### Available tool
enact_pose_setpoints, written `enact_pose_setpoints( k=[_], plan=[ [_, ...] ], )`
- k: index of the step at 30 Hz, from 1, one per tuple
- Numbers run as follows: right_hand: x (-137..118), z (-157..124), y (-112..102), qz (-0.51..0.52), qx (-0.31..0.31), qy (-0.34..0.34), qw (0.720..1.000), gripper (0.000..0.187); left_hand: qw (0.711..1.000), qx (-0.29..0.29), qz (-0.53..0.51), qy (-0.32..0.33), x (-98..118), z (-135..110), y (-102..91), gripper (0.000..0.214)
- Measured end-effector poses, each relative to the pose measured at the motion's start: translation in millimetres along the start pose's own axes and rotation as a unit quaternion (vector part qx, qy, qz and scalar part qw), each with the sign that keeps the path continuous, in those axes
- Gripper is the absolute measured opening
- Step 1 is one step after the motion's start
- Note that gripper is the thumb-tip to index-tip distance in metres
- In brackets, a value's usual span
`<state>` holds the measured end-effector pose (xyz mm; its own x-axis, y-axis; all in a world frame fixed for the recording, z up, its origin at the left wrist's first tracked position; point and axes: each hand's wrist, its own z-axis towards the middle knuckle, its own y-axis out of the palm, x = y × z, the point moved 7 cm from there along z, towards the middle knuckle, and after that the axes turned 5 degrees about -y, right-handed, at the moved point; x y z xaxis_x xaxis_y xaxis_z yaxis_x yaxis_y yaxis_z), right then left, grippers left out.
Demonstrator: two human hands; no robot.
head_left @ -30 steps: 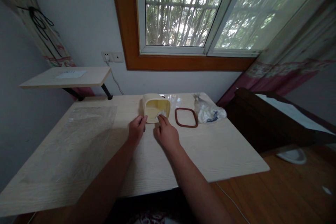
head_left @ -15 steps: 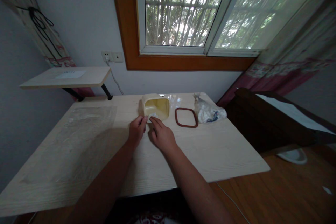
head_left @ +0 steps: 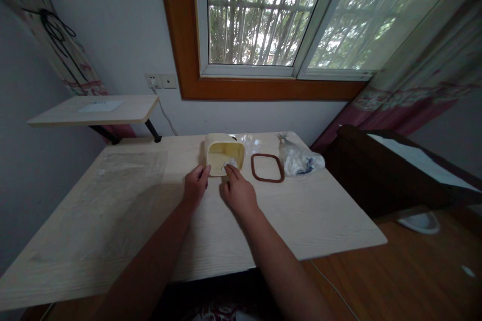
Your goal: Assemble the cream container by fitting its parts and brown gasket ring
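A cream-yellow plastic container lies on its side at the back of the table, its open mouth facing me. My left hand is closed on the lower left of its rim, thumb on top. At the lower right of the mouth, my right hand presses a crumpled white tissue against the inside of the rim with its fingertips. Just right of the container, a reddish-brown rounded-square ring lies flat on the table.
A knotted clear plastic bag sits at the table's back right. A flat plastic sheet covers part of the left side. A small raised shelf stands at the back left. The table meets the wall under the window.
My right hand has slid the tissue to the right along the lower rim, away from my left hand. The container has shifted very slightly; my left hand stays at its left corner.
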<state>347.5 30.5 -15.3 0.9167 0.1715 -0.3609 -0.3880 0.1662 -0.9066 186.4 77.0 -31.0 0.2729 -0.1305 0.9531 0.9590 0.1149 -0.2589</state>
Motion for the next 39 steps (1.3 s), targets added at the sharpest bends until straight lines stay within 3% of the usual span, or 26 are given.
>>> enact_pose_setpoints(
  k=[11, 25, 35, 39],
  plan=[
    [-26, -4, 6, 0.121, 0.007, -0.141, 0.983, 0.067, 1.000, -0.006, 0.013, 0.012, 3, -2, 1.4, 0.044],
    [2, 0, -8, 0.014, 0.041, -0.007, 0.999, 0.054, 1.000, 0.016, -0.016, -0.007, 5, -1, -3.8, 0.044],
    [5, 3, -11, 0.029, 0.068, -0.019, 0.997, 0.043, 0.999, 0.031, 0.013, 0.019, -2, 3, -8.2, 0.044],
    [6, 2, -10, 0.028, 0.067, -0.016, 0.997, 0.042, 0.995, 0.078, 0.023, 0.049, 2, 5, -15.5, 0.035]
  ],
)
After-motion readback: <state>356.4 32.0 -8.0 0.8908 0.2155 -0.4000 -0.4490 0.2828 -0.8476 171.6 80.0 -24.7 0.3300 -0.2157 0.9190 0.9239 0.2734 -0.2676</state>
